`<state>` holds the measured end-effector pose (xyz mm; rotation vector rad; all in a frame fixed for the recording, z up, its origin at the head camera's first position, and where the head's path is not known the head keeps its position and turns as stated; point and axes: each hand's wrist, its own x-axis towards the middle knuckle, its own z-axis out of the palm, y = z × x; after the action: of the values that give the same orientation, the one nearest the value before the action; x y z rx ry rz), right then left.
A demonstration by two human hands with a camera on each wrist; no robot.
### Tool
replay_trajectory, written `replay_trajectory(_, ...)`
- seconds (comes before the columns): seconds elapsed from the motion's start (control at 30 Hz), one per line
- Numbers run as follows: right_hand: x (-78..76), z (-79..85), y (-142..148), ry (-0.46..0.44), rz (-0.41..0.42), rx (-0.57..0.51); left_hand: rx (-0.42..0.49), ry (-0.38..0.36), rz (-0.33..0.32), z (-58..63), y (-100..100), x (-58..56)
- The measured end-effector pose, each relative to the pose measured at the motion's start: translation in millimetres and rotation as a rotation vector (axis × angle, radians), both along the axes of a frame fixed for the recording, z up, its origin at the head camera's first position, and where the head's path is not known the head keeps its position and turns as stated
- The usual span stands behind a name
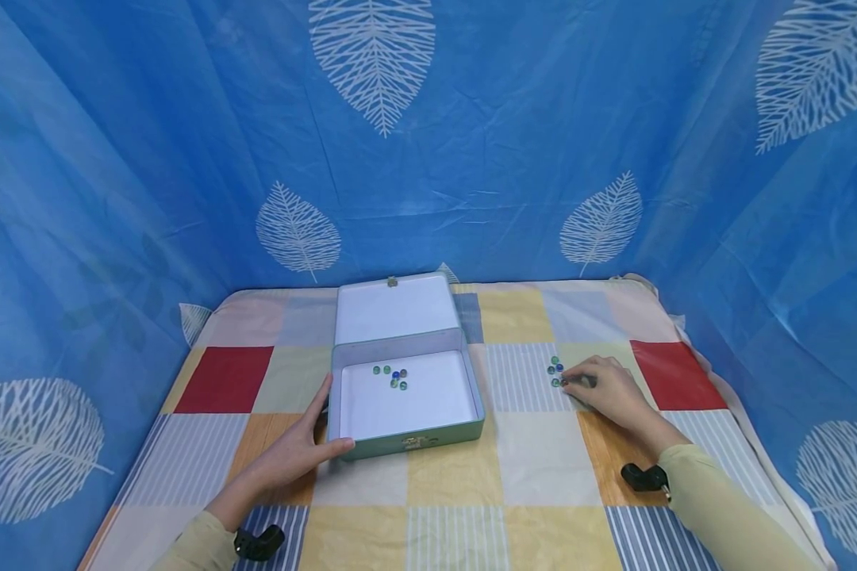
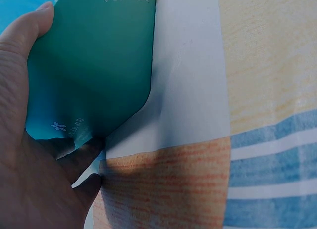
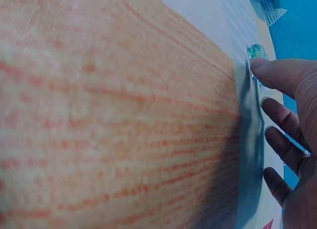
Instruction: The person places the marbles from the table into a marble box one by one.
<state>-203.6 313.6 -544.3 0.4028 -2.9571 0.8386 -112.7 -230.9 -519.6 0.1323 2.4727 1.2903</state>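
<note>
An open green tin box (image 1: 414,440) with a white inside stands left of the middle in the head view. Several small glass marbles (image 1: 396,376) lie inside it. My left hand (image 1: 296,452) holds its near left corner, thumb on the front wall and fingers along the left side. In the left wrist view that hand (image 2: 44,160) spans the green wall. Right of the box, several loose marbles (image 1: 555,361) lie on the cloth. Among them my right hand (image 1: 610,388) pinches a dark marble (image 1: 563,383) at its fingertips. The right wrist view shows the thumb against green glass (image 3: 256,51); the index finger is hidden.
The box's lid (image 1: 396,309) leans back, hinged at the far side. A patchwork cloth (image 1: 450,531) covers the table. Blue curtains with white leaf prints (image 1: 471,198) hang behind and at both sides.
</note>
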Motion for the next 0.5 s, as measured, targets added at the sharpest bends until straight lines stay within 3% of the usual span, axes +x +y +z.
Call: replay_trajectory(0.5, 0.3, -2.8, 1.4, -0.001, 0.001, -0.013, 0.018, 0.003, -0.012, 1.0, -0.3, 0.0)
